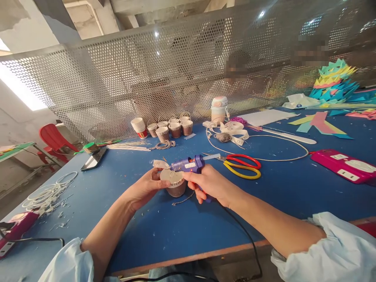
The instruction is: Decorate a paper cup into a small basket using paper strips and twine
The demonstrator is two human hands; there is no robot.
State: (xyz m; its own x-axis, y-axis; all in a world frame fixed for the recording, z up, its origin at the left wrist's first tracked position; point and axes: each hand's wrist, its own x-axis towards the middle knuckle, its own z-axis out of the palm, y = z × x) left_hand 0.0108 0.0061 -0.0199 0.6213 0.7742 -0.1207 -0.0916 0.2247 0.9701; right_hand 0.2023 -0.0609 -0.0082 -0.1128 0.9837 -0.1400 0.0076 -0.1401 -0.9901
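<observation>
My right hand (202, 182) is wrapped round a purple hot glue gun (188, 164) with a glue stick (212, 156) poking out of its back. The gun's nozzle points left, over the rim of a small cord-wrapped cup (176, 190). With thumb and fingers closed, my left hand (152, 182) grips the cup's left side and a pale printed ribbon (160, 164). Part of the ribbon lies along the cup's rim. A short piece of cord (183, 200) rests beside the cup's base. Scissors (243, 165) with red and yellow handles lie right of the gun.
Several wrapped cups (175, 130) and stacked paper cups (138, 127) stand near the perforated metal screen (117, 86). A bottle (219, 109), loose ribbon (235, 131), phone (94, 159), and magenta power strip (343, 165) surround the work area. The glue gun's black cable (245, 231) crosses the table edge.
</observation>
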